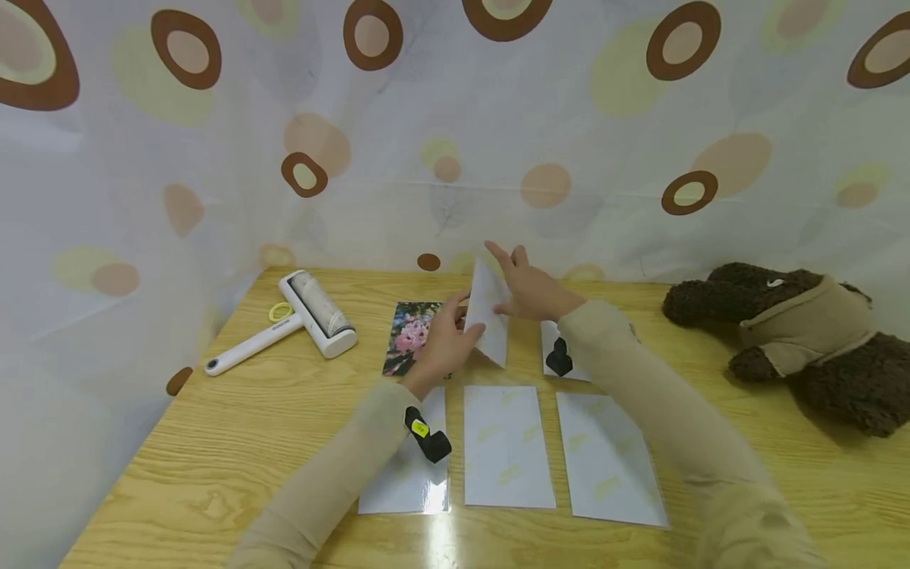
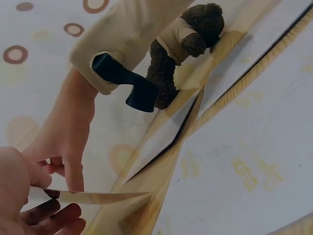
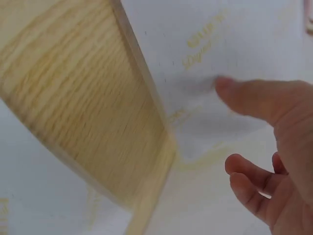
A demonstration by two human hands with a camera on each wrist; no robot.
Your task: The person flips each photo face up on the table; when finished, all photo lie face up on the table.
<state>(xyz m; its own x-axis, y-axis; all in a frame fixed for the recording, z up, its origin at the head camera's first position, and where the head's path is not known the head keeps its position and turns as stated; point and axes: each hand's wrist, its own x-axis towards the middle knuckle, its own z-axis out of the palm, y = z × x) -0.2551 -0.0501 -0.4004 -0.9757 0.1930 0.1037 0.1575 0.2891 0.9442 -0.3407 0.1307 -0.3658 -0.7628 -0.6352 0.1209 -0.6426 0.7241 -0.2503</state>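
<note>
The left hand [image 1: 444, 340] pinches a white photo print [image 1: 485, 296], with its thumb on the near side and its fingers behind. The print stands up on a tilt over the wooden table [image 1: 192, 466], right between the two hands. I cannot tell if its bottom edge touches the wood. The right hand [image 1: 529, 288] is loose and grips nothing: its pointing finger sticks out, its thumb is at the white side of the print, and its other fingers bend softly. The right wrist view shows pale yellow words on that white side.

Think of a clock with the held print in the middle and 12 at the spotted curtain [image 1: 455, 118]. A pink flower photo [image 1: 407, 336] lies at 9 o'clock, partly behind the left hand. Near 4 o'clock, the right sleeve covers part of another print [image 1: 550, 338]. Three more lie white side up: a shiny print [image 1: 408, 482] at 7, a middle print [image 1: 506, 446] at 6, and a corner print [image 1: 607, 462] between 4 and 5.

Farther out at 9 is a white hair roller [image 1: 320, 316], with a yellow ring [image 1: 277, 306] by its handle. Far off at 3, a brown teddy bear [image 1: 803, 332] in a tan shirt lies down.
</note>
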